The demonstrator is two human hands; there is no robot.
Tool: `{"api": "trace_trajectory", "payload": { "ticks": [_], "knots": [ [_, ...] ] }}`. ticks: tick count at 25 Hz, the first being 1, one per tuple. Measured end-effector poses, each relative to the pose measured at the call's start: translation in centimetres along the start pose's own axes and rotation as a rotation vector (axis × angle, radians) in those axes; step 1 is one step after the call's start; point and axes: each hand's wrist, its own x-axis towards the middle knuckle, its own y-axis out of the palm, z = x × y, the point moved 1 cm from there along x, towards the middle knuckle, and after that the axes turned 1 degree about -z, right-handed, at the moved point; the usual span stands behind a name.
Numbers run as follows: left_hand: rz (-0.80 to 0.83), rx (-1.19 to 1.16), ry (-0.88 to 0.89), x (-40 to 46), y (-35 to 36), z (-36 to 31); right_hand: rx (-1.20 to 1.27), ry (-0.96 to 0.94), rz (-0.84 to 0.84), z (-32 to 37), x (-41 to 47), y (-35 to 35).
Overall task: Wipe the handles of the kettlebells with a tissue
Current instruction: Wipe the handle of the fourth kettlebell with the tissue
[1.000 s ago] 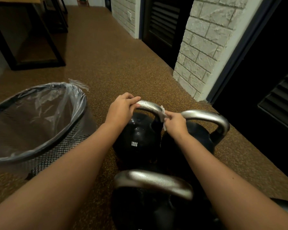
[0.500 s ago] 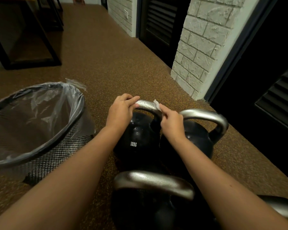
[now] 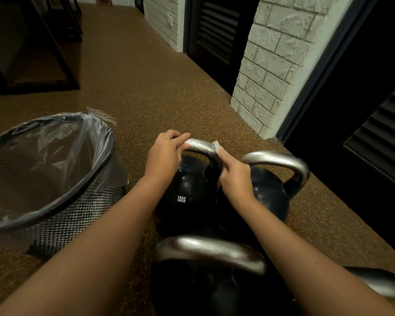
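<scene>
Gripping is seen on both sides: the left hand (image 3: 163, 153) is curled over the left end of the silver handle (image 3: 200, 145) of the 12KG kettlebell (image 3: 187, 190), and the right hand (image 3: 234, 174) pinches a white tissue (image 3: 216, 147) against that handle's right bend. Only a small corner of tissue is visible above the fingers. A second kettlebell (image 3: 271, 190) is set just beside it on the right, touching or nearly so; a third kettlebell (image 3: 210, 249) is placed nearer the camera between the forearms. A mesh bin (image 3: 73, 213) lined with clear plastic is placed on the brown speckled floor (image 3: 157, 92) to the left.
</scene>
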Motion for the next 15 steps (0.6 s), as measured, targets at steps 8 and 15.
{"api": "trace_trajectory", "payload": {
  "ticks": [8,15],
  "knots": [
    [-0.042,0.016,0.009,0.0,0.5,0.2,-0.183,0.118,0.044,2.1,0.2,0.6],
    [-0.058,-0.022,0.02,0.0,0.7,0.3,0.058,0.493,0.055,3.7,0.3,1.1]
  ]
}}
